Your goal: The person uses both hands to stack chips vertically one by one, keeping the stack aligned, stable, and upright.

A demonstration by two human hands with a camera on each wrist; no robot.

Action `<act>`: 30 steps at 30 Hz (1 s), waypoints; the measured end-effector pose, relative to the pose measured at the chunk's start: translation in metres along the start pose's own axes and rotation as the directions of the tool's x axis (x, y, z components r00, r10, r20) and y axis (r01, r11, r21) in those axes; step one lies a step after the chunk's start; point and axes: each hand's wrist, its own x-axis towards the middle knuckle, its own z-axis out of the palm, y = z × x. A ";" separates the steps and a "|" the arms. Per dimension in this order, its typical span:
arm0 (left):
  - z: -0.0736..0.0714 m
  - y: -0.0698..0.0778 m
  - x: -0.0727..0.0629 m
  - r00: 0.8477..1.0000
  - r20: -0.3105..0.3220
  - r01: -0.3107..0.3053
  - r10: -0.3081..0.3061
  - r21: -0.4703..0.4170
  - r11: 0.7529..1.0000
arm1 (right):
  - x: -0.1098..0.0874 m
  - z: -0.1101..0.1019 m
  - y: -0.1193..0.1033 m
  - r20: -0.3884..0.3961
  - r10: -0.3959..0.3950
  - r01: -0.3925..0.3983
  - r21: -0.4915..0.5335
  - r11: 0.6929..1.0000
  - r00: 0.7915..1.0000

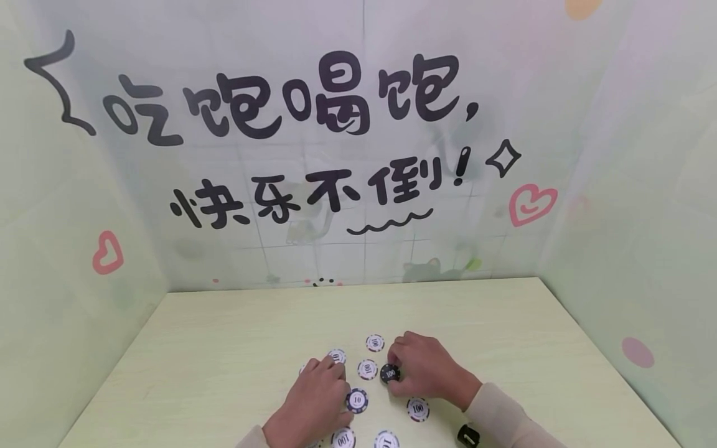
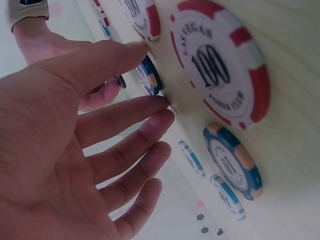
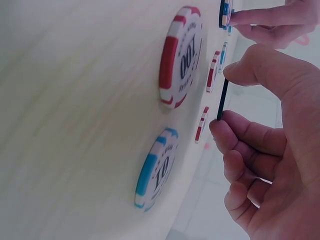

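Note:
My right hand (image 1: pixel 428 367) pinches a black poker chip (image 1: pixel 390 373) marked 100 between thumb and index finger, just above the table. In the right wrist view this chip (image 3: pixel 223 99) shows edge-on, off the surface. My left hand (image 1: pixel 316 398) has its thumb and index finger at opposite edges of a dark blue chip (image 1: pixel 357 401) marked 10. The left wrist view shows that blue chip (image 2: pixel 148 75) partly behind the thumb, the other fingers loosely spread. Two white-faced chips, a nearer one (image 1: pixel 367 369) and a farther one (image 1: pixel 375 343), lie between and beyond the hands.
More chips lie around: one (image 1: pixel 417 409) below the right hand, one (image 1: pixel 343 438) by the left wrist, one (image 1: pixel 387 439) at the bottom edge, and one (image 1: pixel 337 356) beyond the left fingers. A small black object (image 1: pixel 468 435) sits near the right sleeve. Printed walls enclose the pale table (image 1: pixel 224 348).

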 end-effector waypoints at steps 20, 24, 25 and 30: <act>0.000 -0.001 0.000 1.000 0.005 0.008 -0.008 0.002 1.000 | 0.005 -0.003 -0.024 0.079 -0.038 0.037 0.021 0.999 0.996; 0.001 -0.001 -0.001 1.000 -0.008 0.000 0.000 0.004 1.000 | 0.005 -0.002 -0.027 0.075 -0.062 0.062 0.009 0.998 0.995; 0.001 -0.002 -0.001 1.000 -0.012 -0.003 0.003 0.004 1.000 | 0.005 -0.002 -0.029 0.074 -0.069 0.068 0.004 0.998 0.995; 0.002 -0.003 -0.001 1.000 -0.022 -0.007 0.007 0.004 1.000 | 0.006 0.001 -0.034 0.087 -0.095 0.095 0.000 0.995 0.992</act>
